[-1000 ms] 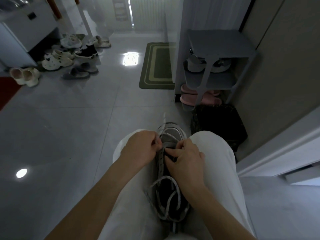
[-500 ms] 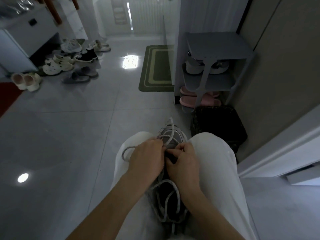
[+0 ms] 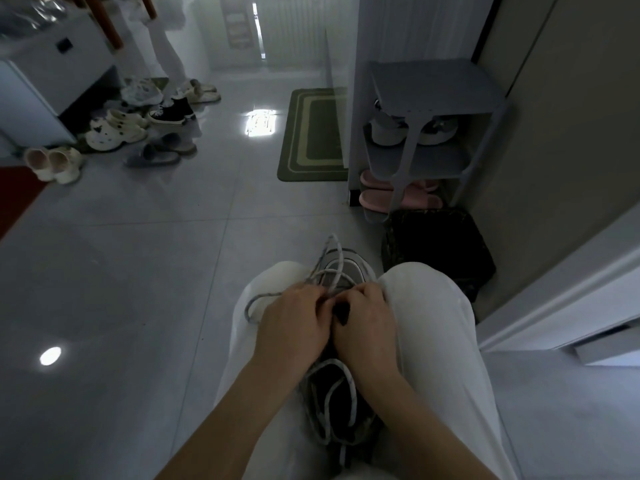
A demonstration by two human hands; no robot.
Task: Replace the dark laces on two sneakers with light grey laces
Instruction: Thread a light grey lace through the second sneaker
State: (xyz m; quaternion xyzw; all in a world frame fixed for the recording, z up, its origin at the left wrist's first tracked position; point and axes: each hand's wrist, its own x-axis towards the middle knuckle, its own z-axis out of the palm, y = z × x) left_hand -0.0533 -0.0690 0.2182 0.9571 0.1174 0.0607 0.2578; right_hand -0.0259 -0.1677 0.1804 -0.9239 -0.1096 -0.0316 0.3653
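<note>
A grey sneaker (image 3: 349, 268) lies between my knees in white trousers, toe pointing away. Both hands sit side by side over its eyelet area. My left hand (image 3: 294, 327) pinches the light grey lace (image 3: 334, 268), which loops up over the toe and out to the left across my left knee. My right hand (image 3: 363, 323) has its fingertips curled onto the sneaker's tongue and eyelets beside the left fingers. More light grey lace (image 3: 341, 403) lies in loose loops over the dark heel opening near my lap. The eyelets under my hands are hidden.
A grey shoe rack (image 3: 429, 133) with sneakers and pink slippers (image 3: 398, 199) stands ahead right, a dark bag (image 3: 440, 247) in front of it. A green mat (image 3: 311, 133) lies ahead. Several shoes (image 3: 117, 129) are scattered far left, where a person's legs (image 3: 166, 53) stand.
My left hand moved right and closer to the right hand over the eyelets. The lace now forms a loop over my left knee and arches above the toe.
</note>
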